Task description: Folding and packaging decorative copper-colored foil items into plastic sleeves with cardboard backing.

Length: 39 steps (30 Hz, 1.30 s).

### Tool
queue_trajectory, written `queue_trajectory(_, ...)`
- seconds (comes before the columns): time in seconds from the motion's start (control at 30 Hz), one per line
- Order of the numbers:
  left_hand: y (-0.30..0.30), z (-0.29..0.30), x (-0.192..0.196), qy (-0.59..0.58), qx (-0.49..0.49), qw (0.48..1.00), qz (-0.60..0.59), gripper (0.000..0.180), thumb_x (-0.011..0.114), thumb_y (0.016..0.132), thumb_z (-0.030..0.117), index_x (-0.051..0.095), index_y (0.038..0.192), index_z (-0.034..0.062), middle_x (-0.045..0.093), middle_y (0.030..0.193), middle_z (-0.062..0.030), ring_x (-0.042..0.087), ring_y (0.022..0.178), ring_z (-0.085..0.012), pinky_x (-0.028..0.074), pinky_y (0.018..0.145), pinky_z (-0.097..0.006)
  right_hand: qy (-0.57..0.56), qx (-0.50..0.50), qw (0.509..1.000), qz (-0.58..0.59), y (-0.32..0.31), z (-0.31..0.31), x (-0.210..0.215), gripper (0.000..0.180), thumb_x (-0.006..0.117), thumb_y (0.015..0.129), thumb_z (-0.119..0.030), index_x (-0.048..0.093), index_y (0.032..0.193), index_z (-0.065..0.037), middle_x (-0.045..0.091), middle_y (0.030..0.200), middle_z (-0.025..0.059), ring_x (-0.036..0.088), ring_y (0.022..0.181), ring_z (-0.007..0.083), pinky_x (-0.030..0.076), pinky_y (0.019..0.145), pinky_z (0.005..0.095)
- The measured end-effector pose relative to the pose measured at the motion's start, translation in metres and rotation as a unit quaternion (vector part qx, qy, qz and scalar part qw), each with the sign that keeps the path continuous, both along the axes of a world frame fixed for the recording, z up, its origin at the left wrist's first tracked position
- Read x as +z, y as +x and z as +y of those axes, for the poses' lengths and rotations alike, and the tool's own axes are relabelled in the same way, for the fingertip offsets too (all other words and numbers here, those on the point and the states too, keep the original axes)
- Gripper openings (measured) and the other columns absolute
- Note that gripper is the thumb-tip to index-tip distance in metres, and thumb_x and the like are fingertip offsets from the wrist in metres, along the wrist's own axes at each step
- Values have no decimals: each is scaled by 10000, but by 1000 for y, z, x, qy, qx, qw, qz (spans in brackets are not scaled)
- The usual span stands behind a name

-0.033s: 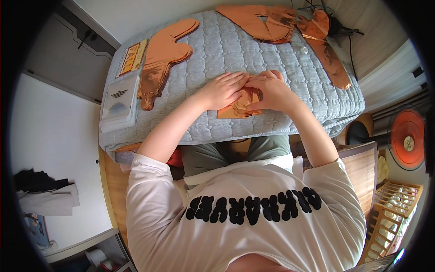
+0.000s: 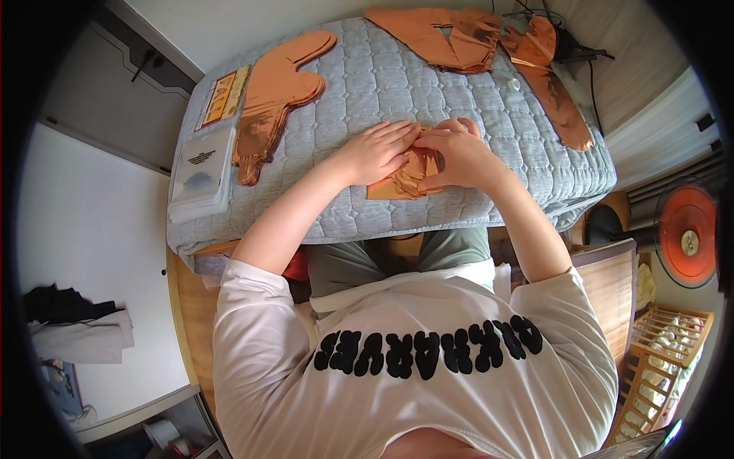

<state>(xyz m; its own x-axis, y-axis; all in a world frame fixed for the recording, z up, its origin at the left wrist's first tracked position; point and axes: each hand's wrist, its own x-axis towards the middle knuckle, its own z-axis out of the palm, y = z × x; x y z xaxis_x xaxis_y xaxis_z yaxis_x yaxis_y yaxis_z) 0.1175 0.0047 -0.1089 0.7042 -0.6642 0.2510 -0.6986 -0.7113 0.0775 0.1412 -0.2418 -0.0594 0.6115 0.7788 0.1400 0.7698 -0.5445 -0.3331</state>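
Observation:
A small folded piece of shiny copper-coloured foil (image 2: 403,183), apparently a flat foil balloon, lies near the front edge of a grey quilted mattress (image 2: 367,84). Its top is crumpled and its lower left corner lies flat. My left hand (image 2: 375,154) rests palm down across its left side, fingers stretched out. Curled over the right side is my right hand (image 2: 459,155), thumb and fingers closing on the crumpled foil. Both hands hide much of the piece, and their fingertips nearly meet at its far edge.
At left lie a stack of flat copper foil balloons (image 2: 279,84), clear plastic bags (image 2: 200,172) and a printed card (image 2: 223,98). More copper foil (image 2: 436,38) and a long foil piece (image 2: 562,111) lie at the far right, near black cables (image 2: 579,52). A fan (image 2: 688,241) stands right.

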Motion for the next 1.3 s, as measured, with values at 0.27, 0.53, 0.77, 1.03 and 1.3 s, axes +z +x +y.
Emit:
queue_trajectory(0.27,1,1,-5,-5,-4,1000,-13,583,484,1030,305,346,1542,63,381,1588,-114,363,1467,-265,299,1203,-442,117,31,993,-12,-7,-15,-10,596,866,694,-363,698,1209,-116,680,1248,51,520,1275,308,328,1122,475)
queue_trajectory(0.53,0,3,-3,-26,-7,1000,5,579,514,1006,212,352,1550,101,373,1596,-95,355,1471,-268,292,1210,-431,154,201,964,-77,-19,-14,-16,273,776,786,-124,747,1055,-97,718,1133,31,638,1110,251,491,941,396)
queue_trajectory(0.77,-2,1,3,-20,-12,999,22,634,556,967,245,355,1544,77,359,1602,-111,330,1483,-277,264,1224,-435,210,147,966,-29,-21,-4,-26,135,727,829,-69,712,962,-54,708,924,95,670,905,302,519,816,409)
queue_trajectory(1.03,-6,-4,4,-1,49,999,17,657,535,977,319,311,1550,89,345,1604,-131,320,1487,-296,250,1227,-457,222,88,969,61,-12,14,-19,98,639,894,-58,666,959,11,669,904,156,648,847,336,518,793,387)
queue_trajectory(1.3,-5,14,-1,-132,20,990,45,634,508,1003,271,282,1579,131,337,1613,-106,291,1505,-274,183,1239,-488,190,69,964,173,-4,19,-18,122,616,937,-88,665,1003,2,690,962,152,654,855,303,515,804,374)
